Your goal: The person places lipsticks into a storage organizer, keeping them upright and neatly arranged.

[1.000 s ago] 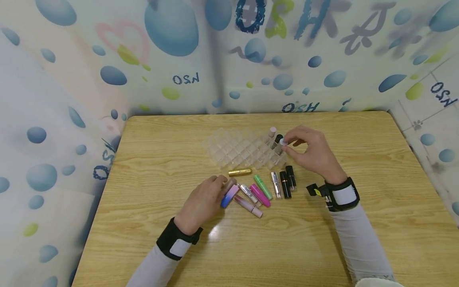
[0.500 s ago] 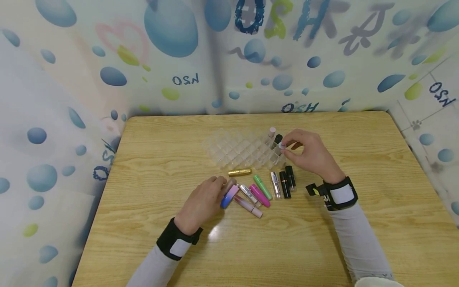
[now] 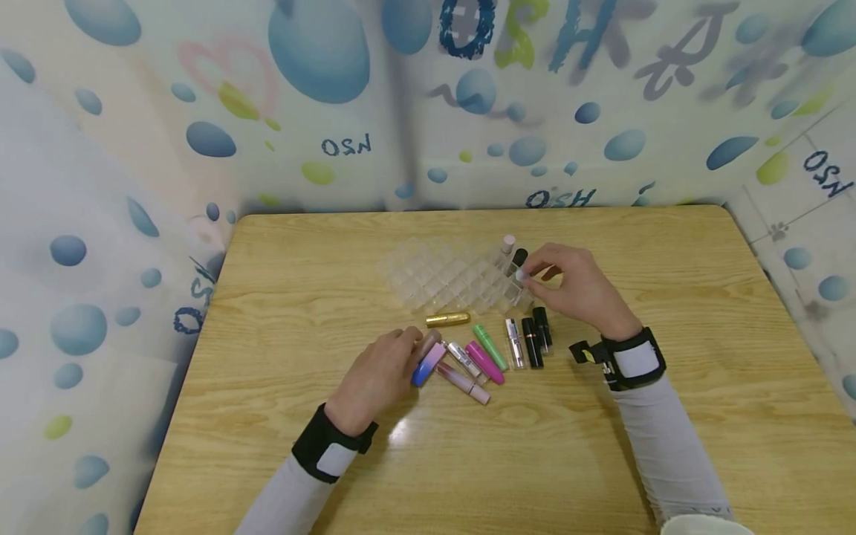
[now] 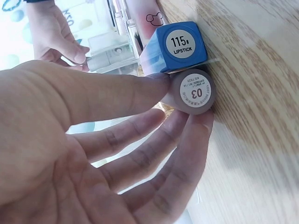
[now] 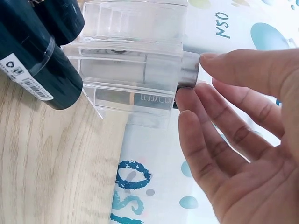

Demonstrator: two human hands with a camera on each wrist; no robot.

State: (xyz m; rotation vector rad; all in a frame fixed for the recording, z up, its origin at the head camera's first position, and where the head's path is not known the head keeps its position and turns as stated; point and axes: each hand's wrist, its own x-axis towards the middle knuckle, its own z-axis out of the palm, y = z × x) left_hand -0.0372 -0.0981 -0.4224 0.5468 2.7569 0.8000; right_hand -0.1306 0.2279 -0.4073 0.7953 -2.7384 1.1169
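My left hand [image 3: 377,377] pinches a round brown lipstick tube [image 4: 194,91] marked 03, its thumb and fingertips on the sides. Right beside that tube lies a square blue-and-pink lipstick [image 4: 184,46]. A clear plastic lipstick organizer [image 3: 438,281] with many diamond-shaped cells stands farther back. At its right end, my right hand [image 3: 571,282] holds the top of a lipstick tube with a silvery grey cap [image 5: 189,70] between thumb and fingers. In the right wrist view most of this tube is down inside a cell, and only the cap sticks out.
A pink-capped tube [image 3: 508,244] and a black-capped tube [image 3: 519,257] stand in the organizer. In front of it lie a gold tube [image 3: 448,320], a green tube [image 3: 490,348], a magenta tube [image 3: 484,362], a pale pink tube [image 3: 463,383] and black tubes [image 3: 532,343].
My right hand has moved slightly down and left, and the grey-capped tube has sunk deeper into the organizer's cell. The left hand has stayed in place.
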